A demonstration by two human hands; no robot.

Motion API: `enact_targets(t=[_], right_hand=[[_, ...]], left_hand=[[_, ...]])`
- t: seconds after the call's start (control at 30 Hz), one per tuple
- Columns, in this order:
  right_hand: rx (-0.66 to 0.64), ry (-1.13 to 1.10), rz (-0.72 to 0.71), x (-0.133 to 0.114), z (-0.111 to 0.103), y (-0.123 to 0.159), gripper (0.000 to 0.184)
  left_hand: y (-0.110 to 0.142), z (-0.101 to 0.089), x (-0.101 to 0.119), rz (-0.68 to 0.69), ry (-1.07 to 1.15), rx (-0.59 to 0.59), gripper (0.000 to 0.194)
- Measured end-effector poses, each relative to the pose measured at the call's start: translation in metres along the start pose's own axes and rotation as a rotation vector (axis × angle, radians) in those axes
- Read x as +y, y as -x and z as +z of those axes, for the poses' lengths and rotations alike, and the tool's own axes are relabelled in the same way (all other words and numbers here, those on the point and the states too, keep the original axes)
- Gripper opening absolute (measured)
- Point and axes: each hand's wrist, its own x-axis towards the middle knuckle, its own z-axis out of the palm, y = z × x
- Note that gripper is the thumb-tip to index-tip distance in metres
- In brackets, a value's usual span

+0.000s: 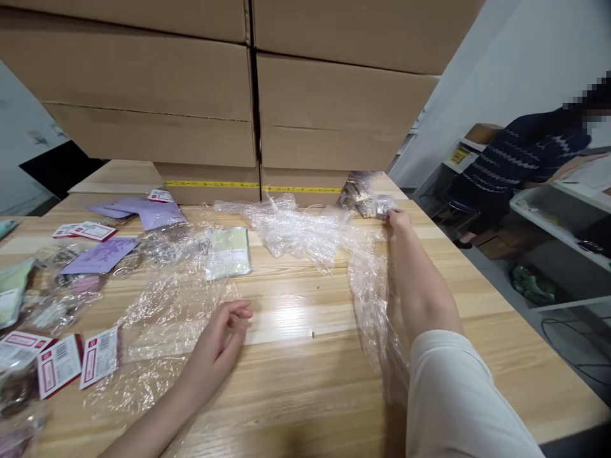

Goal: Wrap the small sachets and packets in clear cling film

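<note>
My right hand reaches to the far right of the table, its fingers closed at the edge of a small shiny packet. What the packet contains is too small to tell. My left hand is above the near middle of the table, loosely curled, thumb apart from the fingers, holding nothing. Crumpled clear plastic film lies beside and under it. A pale green flat pouch rests just beyond. Between the hands, farther back, is a heap of clear plastic bags; more clear film trails beside my right forearm.
Cardboard boxes are stacked along the back, with a yellow measuring tape at their foot. Bagged items with purple cards and red-white labels cover the left side. A person is by shelves at right.
</note>
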Motion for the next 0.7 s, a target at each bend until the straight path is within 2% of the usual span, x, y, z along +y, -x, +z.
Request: enact_targets(t=[0.13, 0.2, 0.27, 0.37, 0.43, 0.47, 0.5, 0.6, 0.7], right_hand=[[-0.050, 0.135, -0.077, -0.004, -0.018, 0.006, 0.040], [-0.060, 0.209, -0.177, -0.006, -0.027, 0.022, 0.044], [-0.098, 0.262, -0.288, -0.008, -0.028, 0.051, 0.045], [-0.261, 0.373, -0.539, -0.013, -0.008, 0.109, 0.055], [-0.383, 0.602, -0.838, -0.019, 0.016, 0.149, 0.075], [-0.398, 0.677, -0.896, -0.022, 0.028, 0.166, 0.080], [-0.396, 0.721, -0.906, -0.025, 0.040, 0.180, 0.077], [-0.376, 0.718, -0.829, -0.037, 0.066, 0.209, 0.046], [-0.365, 0.649, -0.810, -0.047, 0.074, 0.234, 0.034]], left_hand=[[0.001, 0.000, 0.004, 0.008, 0.011, -0.036, 0.026], [0.002, 0.000, 0.007, 0.001, 0.025, -0.061, 0.026], [0.003, 0.000, 0.011, -0.008, 0.035, -0.092, 0.025], [0.005, 0.002, 0.016, 0.015, 0.030, -0.116, 0.022], [0.007, 0.003, 0.018, 0.049, 0.030, -0.122, 0.021], [0.008, 0.005, 0.018, 0.059, 0.038, -0.128, 0.020], [0.009, 0.006, 0.019, 0.058, 0.055, -0.136, 0.020], [0.009, 0.010, 0.017, -0.009, 0.158, -0.140, 0.022], [0.005, 0.014, 0.016, -0.092, 0.372, -0.114, 0.027]])
